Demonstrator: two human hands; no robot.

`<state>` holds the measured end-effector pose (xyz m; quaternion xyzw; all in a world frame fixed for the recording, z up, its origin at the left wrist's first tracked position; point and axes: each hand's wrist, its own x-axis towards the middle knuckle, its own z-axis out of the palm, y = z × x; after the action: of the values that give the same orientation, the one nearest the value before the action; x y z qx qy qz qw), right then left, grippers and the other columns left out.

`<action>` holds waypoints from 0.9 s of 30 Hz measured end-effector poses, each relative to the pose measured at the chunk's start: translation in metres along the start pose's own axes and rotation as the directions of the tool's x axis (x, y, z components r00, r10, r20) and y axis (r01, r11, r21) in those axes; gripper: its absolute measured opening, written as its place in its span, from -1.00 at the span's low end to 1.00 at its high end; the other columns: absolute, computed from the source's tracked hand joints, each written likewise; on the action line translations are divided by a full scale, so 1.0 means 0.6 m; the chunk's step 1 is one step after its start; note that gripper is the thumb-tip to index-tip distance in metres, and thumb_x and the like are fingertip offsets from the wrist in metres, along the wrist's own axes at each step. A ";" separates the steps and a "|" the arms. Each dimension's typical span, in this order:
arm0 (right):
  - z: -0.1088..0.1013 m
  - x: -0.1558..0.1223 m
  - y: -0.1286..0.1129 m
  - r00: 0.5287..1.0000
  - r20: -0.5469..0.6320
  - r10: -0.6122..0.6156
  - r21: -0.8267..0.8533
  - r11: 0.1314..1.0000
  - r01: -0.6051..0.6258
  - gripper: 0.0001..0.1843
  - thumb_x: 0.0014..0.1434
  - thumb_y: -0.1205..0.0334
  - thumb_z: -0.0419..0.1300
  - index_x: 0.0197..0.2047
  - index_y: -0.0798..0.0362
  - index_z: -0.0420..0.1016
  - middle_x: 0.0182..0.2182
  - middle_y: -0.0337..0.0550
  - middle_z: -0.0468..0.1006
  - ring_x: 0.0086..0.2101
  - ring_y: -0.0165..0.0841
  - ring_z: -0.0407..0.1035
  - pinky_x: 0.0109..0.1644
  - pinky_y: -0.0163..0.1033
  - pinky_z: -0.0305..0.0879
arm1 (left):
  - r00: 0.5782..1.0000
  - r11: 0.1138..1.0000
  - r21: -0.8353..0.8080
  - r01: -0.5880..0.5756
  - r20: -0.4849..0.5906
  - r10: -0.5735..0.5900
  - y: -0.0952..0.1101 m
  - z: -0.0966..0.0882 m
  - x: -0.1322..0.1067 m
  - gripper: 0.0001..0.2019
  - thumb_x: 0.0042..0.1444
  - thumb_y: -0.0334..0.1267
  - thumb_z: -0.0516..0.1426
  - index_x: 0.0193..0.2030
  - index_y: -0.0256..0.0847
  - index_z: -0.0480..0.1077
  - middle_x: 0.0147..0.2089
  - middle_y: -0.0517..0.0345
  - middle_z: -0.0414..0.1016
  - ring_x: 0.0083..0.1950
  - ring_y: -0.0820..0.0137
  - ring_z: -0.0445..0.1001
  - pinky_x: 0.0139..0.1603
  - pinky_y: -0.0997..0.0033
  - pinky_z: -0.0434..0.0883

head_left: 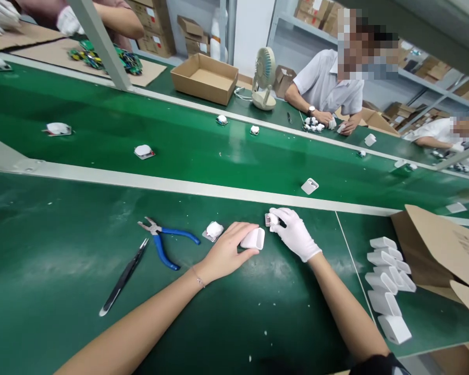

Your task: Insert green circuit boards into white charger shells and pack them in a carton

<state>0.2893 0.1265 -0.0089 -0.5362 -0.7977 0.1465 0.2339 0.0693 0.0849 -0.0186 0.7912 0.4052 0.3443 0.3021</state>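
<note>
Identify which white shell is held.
The white shell in the bare left hand; right hand pinches a small part; other shells lie beside the cardboard box.

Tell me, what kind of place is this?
Probably a factory assembly line: a green conveyor belt carries small white parts, a co-worker sits across it, and the left hand holds a white shell while the right hand holds a small part.

A white rounded plastic shell (254, 238) lies on its side on the green mat, near the middle, gripped by the left hand (226, 252). Just beyond it, slightly right, a small white part with a metallic edge (269, 220) is pinched in the gloved right hand (295, 232).
</note>
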 end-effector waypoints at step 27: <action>-0.018 -0.115 -0.065 0.913 -0.170 -0.372 -0.295 0.903 0.313 -0.58 0.18 0.19 0.23 0.10 -0.01 0.31 -0.18 0.00 0.56 -0.20 -0.20 0.45 -0.15 -0.10 0.43 | 0.989 0.987 0.099 -0.124 0.096 0.115 0.004 0.003 -0.002 -0.62 0.21 -0.17 0.11 0.15 -0.17 0.28 0.05 -0.04 0.46 0.09 0.17 0.36 0.09 0.12 0.33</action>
<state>0.2860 0.0474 0.0045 -0.4257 -0.8609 -0.0643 0.2710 0.0709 0.0825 -0.0183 0.8436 0.3606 0.3039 0.2569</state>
